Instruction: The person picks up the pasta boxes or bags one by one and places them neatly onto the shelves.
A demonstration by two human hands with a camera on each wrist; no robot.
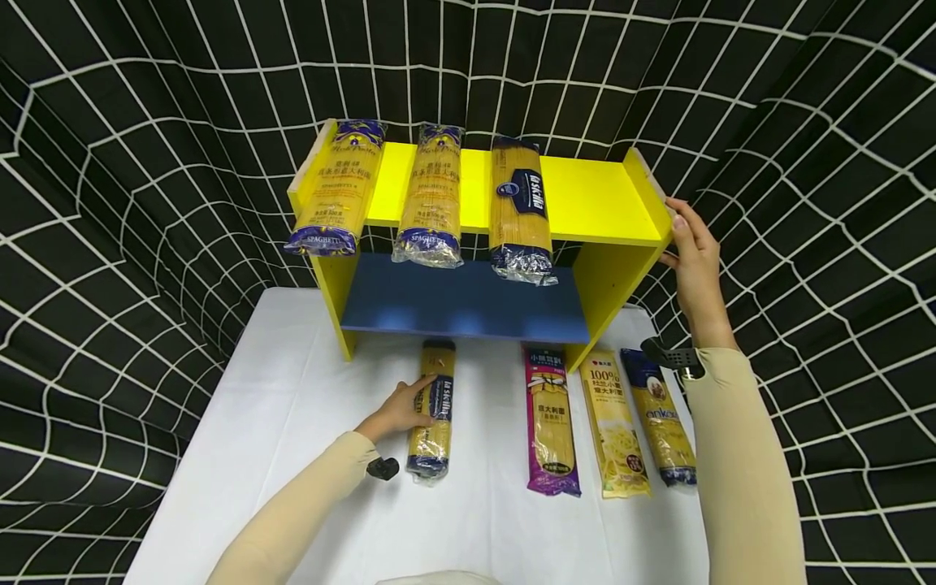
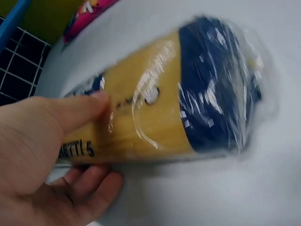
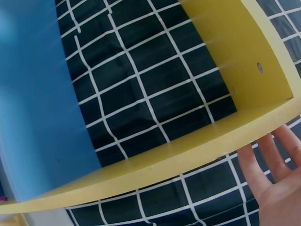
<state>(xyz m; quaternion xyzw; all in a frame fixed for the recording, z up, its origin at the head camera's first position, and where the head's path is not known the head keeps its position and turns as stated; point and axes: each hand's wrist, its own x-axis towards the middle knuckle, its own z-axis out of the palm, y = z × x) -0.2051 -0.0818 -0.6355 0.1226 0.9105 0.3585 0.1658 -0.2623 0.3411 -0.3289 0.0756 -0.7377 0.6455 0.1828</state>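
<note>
On the white table, my left hand (image 1: 406,408) grips a yellow and dark blue spaghetti pack (image 1: 430,443). In the left wrist view its thumb lies across the top of the clear wrapper, with the other fingers curled low along the side. My right hand (image 1: 698,268) touches the outer side of the yellow and blue shelf (image 1: 592,199) near its top right corner. Its fingers look extended against the side panel (image 3: 188,176) in the right wrist view, their tips partly hidden by the edge.
Three spaghetti packs, one at left (image 1: 340,183), one mid-shelf (image 1: 431,187) and one dark blue (image 1: 517,223), lie on the top board. Below right are a purple pack (image 1: 552,422), a yellow pack (image 1: 616,422) and a blue-ended pack (image 1: 661,418). Black grid cloth (image 1: 512,73) surrounds the table.
</note>
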